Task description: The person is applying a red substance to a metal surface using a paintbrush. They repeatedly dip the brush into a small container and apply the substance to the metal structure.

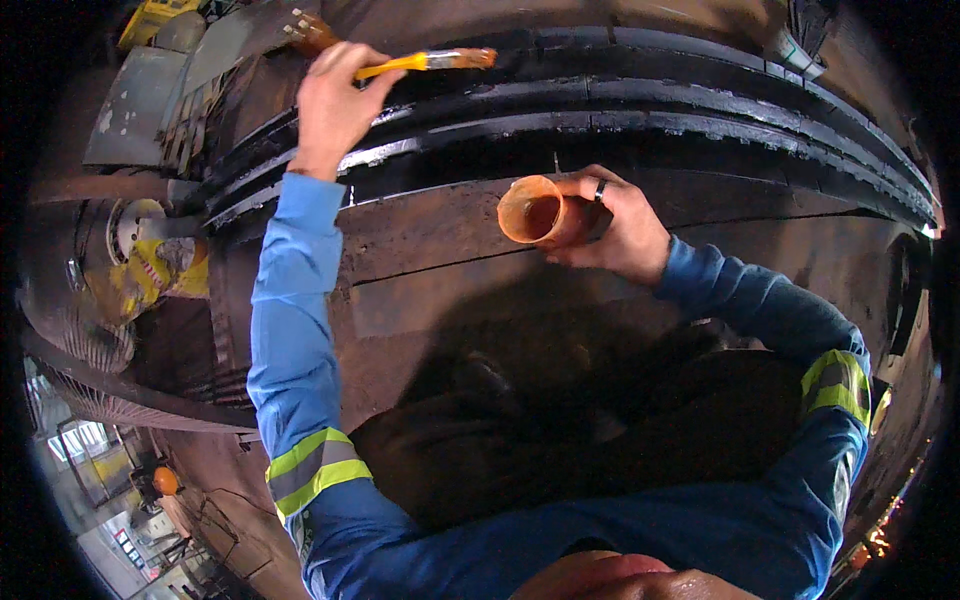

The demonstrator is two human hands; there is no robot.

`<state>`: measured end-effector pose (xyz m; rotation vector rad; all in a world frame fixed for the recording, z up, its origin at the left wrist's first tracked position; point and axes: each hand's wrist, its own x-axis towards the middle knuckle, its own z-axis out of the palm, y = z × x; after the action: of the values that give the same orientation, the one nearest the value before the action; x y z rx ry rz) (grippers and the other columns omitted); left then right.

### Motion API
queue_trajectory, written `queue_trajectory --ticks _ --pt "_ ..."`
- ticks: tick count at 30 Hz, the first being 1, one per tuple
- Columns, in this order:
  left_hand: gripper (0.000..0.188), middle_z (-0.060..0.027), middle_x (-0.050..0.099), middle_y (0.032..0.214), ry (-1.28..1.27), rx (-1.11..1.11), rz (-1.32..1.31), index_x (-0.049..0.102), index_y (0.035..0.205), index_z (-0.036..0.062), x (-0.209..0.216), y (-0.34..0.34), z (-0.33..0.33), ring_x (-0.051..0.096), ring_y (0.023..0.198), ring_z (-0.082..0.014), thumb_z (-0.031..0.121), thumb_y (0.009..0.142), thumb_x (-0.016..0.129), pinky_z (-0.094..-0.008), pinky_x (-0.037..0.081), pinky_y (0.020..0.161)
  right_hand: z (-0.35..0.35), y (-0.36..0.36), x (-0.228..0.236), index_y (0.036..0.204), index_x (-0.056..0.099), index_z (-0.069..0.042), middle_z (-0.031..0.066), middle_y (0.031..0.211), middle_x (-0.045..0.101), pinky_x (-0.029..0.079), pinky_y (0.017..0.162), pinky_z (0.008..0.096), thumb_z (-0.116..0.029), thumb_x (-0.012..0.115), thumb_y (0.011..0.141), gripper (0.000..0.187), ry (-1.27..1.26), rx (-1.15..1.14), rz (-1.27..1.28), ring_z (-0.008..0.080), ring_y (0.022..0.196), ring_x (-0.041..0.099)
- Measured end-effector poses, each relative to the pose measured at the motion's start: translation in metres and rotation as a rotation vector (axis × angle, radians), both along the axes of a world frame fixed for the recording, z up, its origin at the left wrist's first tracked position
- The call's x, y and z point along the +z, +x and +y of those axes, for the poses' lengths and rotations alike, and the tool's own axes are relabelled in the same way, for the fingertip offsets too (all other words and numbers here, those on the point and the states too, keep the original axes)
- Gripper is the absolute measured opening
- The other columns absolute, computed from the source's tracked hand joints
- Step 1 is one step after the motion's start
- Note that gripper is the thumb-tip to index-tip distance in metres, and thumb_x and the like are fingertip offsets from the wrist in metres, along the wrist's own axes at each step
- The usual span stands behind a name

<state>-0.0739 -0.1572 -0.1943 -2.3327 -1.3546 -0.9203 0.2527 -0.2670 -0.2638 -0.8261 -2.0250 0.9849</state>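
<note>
My left hand (335,105) is closed around the yellow handle of a paintbrush (440,60). Its bristles, stained orange-brown, point right, over the far part of several long black metal bars (590,92). From this view I cannot tell whether the bristles touch a bar. On the near side of the bars, my right hand (630,225) grips an orange cup (530,212) from its right side. The cup is tipped so its mouth faces me, and its inside looks reddish-brown. A dark ring sits on one finger of that hand.
Brown flat metal (430,295) lies between me and the bars. A large pipe fitting (125,235) with yellow patches stands at the left. Grey plates (135,105) lean at the upper left. Sparks (878,540) glow at the lower right.
</note>
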Motion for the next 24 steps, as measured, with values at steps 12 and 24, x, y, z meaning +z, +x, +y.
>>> queue_trajectory --ticks 12,24 --pt "0.021 -0.0107 0.066 0.087 0.001 -0.023 -0.01 0.07 0.087 0.0042 -0.015 0.029 0.007 0.066 0.085 -0.0299 0.016 0.074 0.082 -0.0368 0.053 0.076 0.0 0.004 0.002 0.118 0.066 -0.008 0.0098 0.099 0.061 0.053 0.079 0.0339 -0.015 0.091 0.058 0.065 -0.041 -0.002 0.016 0.024 0.092 0.063" --pt "0.019 -0.0056 0.064 0.088 0.035 0.027 0.254 0.068 0.086 0.0091 -0.003 0.038 -0.008 0.064 0.087 -0.0274 0.02 0.075 0.079 -0.0385 0.052 0.076 -0.001 0.002 0.002 0.118 0.066 -0.008 0.0102 0.102 0.061 0.054 0.077 0.0339 -0.016 0.09 0.059 0.065 -0.026 0.003 0.038 0.0243 0.092 0.063"
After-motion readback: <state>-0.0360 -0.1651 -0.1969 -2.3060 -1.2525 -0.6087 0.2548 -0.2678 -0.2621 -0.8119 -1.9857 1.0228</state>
